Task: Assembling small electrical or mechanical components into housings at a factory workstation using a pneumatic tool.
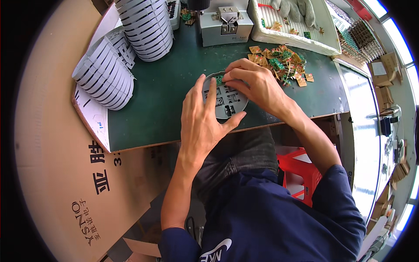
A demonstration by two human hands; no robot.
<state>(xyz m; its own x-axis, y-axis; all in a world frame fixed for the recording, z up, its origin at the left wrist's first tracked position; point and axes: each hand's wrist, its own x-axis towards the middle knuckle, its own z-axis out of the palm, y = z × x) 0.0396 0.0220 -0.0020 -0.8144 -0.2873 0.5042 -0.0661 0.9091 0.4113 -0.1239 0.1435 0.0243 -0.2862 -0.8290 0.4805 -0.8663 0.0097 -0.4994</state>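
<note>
A round grey plastic shell (238, 106) with cut-out slots lies on the green work table, between my hands. My left hand (201, 109) spans it, fingers at its left and far side and thumb at the near right rim, holding it in place. At the shell's far edge, my right hand (257, 83) has its fingers pinched together on a small green circuit board (219, 80). Its fingertips partly hide that board. Just beyond the right hand lies a loose heap of small green and tan circuit boards (283, 63).
Two tall stacks of similar grey shells (104, 74) stand on the left. A grey metal machine (227, 28) sits at the back. A white tray (297, 39) at the back right holds gloves and a few boards. Below the table are a large cardboard box (56, 153) and a red stool (305, 168).
</note>
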